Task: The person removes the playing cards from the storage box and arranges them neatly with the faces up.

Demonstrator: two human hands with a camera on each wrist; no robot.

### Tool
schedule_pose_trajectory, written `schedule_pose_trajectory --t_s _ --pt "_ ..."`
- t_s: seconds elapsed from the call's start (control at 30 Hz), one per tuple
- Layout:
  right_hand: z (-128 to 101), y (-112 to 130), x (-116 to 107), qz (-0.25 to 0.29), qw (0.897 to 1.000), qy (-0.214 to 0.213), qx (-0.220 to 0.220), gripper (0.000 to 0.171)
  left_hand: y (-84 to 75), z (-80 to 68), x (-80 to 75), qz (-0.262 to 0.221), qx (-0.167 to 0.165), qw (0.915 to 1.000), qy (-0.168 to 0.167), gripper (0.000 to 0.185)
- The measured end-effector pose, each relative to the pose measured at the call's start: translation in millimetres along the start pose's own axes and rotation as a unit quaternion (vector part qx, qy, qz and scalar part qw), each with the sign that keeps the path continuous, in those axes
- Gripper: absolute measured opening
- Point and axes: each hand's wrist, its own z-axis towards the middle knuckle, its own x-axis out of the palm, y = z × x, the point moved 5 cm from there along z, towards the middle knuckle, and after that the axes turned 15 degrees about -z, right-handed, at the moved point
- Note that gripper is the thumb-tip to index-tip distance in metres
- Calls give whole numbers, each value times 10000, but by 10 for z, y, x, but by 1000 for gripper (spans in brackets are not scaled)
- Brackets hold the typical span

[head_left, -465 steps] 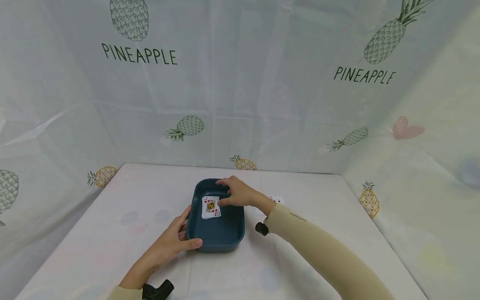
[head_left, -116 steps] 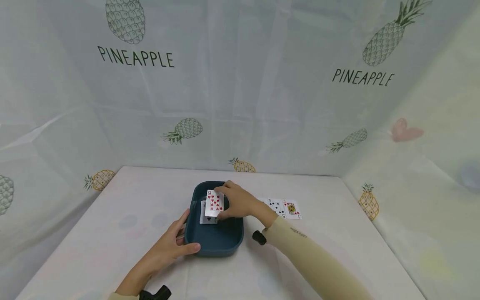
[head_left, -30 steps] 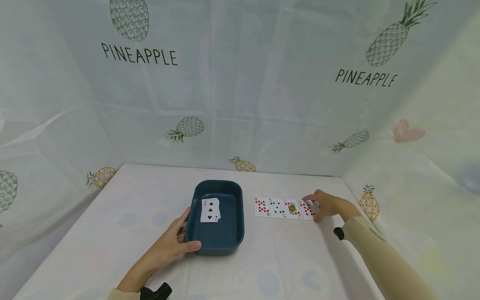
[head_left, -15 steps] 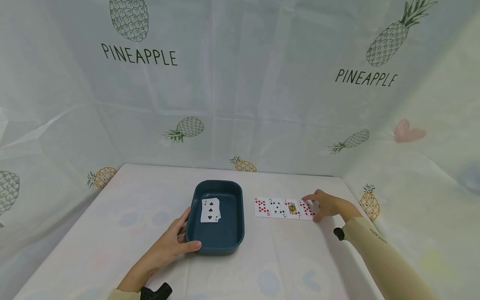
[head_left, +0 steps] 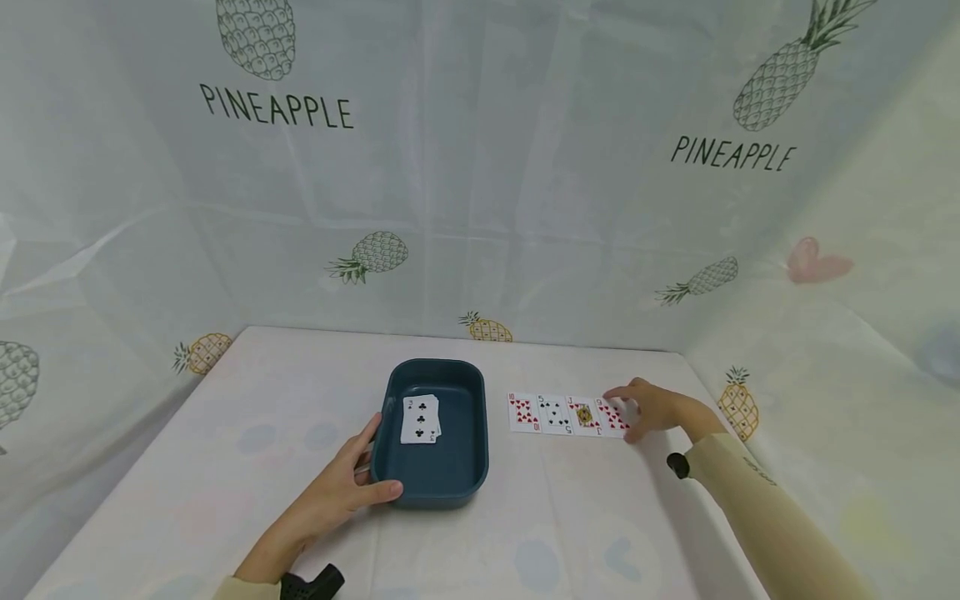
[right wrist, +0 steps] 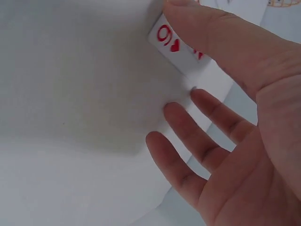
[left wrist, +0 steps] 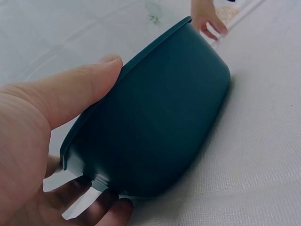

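In the head view, the left hand [head_left: 341,492] sits at lower centre-left of the frame and holds the near left corner of the dark teal tray [head_left: 450,475]: the thumb lies along the near wall, the fingers against the left side. The tray stands on the tabletop [head_left: 247,433] at centre frame, and in its far left part lies a small stack of cards [head_left: 420,419] with a club card face up on top. To the right of the tray a row of four cards [head_left: 555,414] lies face up, side by side. The right hand [head_left: 651,408] rests at the right end of that row, its fingers spread over the nine of hearts [head_left: 612,417], the last card in the line.

In the left wrist view, the left hand [left wrist: 42,141] fills the lower left of the frame. Its grip is clamped on the tray [left wrist: 160,127], thumb over the rim and fingers beneath the corner.

In the right wrist view, the right hand [right wrist: 235,117] takes up the right half of the frame. The thumb presses flat on the nine of hearts [right wrist: 171,44] at upper centre, and the other fingers are stretched out and apart just above the tabletop [right wrist: 70,94], curled round nothing.
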Motion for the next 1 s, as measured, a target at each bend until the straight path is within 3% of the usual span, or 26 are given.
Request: schedule_pose_trajectory --t_s 0.2,0.37,0.63,1.0 --pt "11 66 -133 72 9989 -453 -100 76 -8 2 5 -28 2 10000 21 116" --pt "7 336 -381 226 9922 -1161 -396 66 -10 5 -9 14 9 10000 17 115" --pt "38 1076 -651 611 9755 -1926 -875 63 -26 -8 1 -39 61 9999 85 116" --pt "311 2210 -544 1284 9591 -1989 -1554 63 -34 -18 25 -138 30 9998 100 116"
